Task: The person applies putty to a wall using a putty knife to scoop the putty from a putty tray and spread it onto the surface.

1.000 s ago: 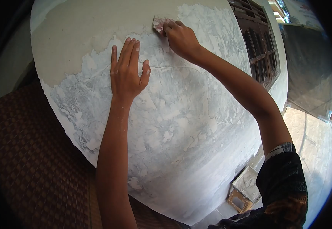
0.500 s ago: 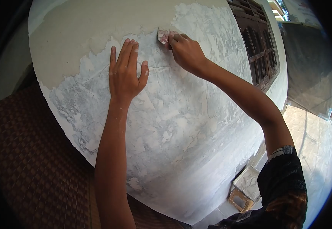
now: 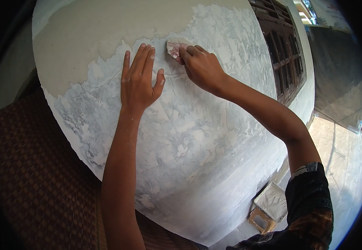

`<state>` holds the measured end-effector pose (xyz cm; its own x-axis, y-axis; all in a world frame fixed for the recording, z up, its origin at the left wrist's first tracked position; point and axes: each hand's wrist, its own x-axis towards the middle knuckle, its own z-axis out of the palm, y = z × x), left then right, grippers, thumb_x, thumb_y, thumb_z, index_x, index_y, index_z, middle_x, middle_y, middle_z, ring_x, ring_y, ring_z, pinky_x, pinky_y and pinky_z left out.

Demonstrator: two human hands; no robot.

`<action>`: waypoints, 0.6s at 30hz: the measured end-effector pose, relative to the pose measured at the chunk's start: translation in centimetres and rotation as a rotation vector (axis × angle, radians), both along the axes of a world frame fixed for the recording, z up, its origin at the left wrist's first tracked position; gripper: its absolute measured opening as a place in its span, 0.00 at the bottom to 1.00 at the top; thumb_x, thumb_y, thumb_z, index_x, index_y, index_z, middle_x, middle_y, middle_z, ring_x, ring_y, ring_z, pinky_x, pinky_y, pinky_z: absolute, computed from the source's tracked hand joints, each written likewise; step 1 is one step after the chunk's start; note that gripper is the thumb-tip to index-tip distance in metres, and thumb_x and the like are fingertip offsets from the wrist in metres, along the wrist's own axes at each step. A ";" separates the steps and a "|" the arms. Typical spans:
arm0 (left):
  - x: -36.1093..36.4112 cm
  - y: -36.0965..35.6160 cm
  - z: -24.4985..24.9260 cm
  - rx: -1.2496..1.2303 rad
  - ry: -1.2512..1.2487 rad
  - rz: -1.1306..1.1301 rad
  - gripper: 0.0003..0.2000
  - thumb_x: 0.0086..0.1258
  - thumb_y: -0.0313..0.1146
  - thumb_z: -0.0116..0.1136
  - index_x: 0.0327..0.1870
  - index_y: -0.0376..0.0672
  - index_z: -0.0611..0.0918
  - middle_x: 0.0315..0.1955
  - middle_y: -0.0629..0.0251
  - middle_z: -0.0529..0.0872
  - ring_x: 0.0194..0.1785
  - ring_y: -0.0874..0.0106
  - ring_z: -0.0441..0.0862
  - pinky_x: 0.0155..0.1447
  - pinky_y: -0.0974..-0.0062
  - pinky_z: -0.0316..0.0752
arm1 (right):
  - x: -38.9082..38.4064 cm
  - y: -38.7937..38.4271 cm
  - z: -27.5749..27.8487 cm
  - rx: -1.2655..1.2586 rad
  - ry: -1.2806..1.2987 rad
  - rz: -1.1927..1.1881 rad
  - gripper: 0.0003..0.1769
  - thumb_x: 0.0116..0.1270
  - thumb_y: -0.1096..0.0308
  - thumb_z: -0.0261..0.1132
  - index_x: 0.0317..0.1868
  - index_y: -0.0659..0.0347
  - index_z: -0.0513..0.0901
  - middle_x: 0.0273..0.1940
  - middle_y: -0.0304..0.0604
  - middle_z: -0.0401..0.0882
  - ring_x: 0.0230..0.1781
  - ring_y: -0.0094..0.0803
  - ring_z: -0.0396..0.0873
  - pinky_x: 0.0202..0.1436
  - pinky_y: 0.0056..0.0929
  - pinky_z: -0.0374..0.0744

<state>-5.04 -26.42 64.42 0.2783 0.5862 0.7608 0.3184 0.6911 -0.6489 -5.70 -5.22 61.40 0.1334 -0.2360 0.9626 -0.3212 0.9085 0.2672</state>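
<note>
My right hand [image 3: 204,66] is closed round a putty scraper [image 3: 174,48] whose pinkish face is smeared with white paste. The scraper's edge lies against the wall [image 3: 181,112], just below the ragged border between the patchy white-grey coat and the bare beige part above. My left hand [image 3: 139,79] rests flat on the coated wall to the left of the scraper, fingers stretched out and thumb apart. Spots of white show on its fingertips. My right fingers hide the scraper's handle.
A dark wooden window [image 3: 283,54] with bars is set in the wall at the right. Low on the right, a tray of white paste [image 3: 272,202] sits on a brown stool [image 3: 261,221]. A brown woven surface [image 3: 43,179] runs along the left.
My right hand and the scraper have moved slightly down and to the left across the wall. The left hand stays flat in nearly the same place.
</note>
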 end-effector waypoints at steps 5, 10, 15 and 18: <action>-0.1 0.0 -0.1 -0.003 -0.038 -0.011 0.25 0.68 0.35 0.53 0.64 0.33 0.77 0.65 0.52 0.78 0.73 0.59 0.71 0.79 0.47 0.54 | -1.9 3.7 9.3 -0.174 0.108 -0.067 0.10 0.62 0.79 0.60 0.42 0.64 0.86 0.40 0.51 0.85 0.43 0.46 0.85 0.35 0.43 0.84; -0.1 -0.1 -0.1 0.000 -0.023 -0.015 0.25 0.68 0.35 0.53 0.64 0.33 0.77 0.65 0.52 0.78 0.73 0.59 0.71 0.79 0.47 0.54 | -2.2 1.8 4.2 -0.038 -0.030 -0.114 0.05 0.64 0.78 0.60 0.39 0.66 0.82 0.40 0.51 0.82 0.44 0.48 0.84 0.39 0.43 0.85; 0.0 0.0 -0.1 -0.011 -0.032 -0.025 0.25 0.68 0.35 0.53 0.64 0.33 0.77 0.65 0.52 0.79 0.73 0.59 0.71 0.79 0.47 0.55 | 0.6 1.6 4.7 -0.102 0.034 0.028 0.08 0.61 0.78 0.61 0.39 0.65 0.84 0.39 0.52 0.84 0.43 0.47 0.84 0.36 0.45 0.84; -0.1 0.1 -0.1 -0.001 -0.021 -0.021 0.24 0.69 0.37 0.53 0.63 0.33 0.78 0.63 0.52 0.80 0.72 0.59 0.72 0.79 0.48 0.55 | -2.4 3.9 8.7 -0.135 0.066 -0.047 0.09 0.58 0.80 0.61 0.38 0.65 0.85 0.39 0.53 0.84 0.42 0.48 0.84 0.36 0.45 0.84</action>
<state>-5.15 -26.35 64.30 0.2746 0.5814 0.7659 0.3462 0.6833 -0.6429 -8.13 -1.31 70.06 0.1896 -0.1125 0.9754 -0.2634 0.9512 0.1609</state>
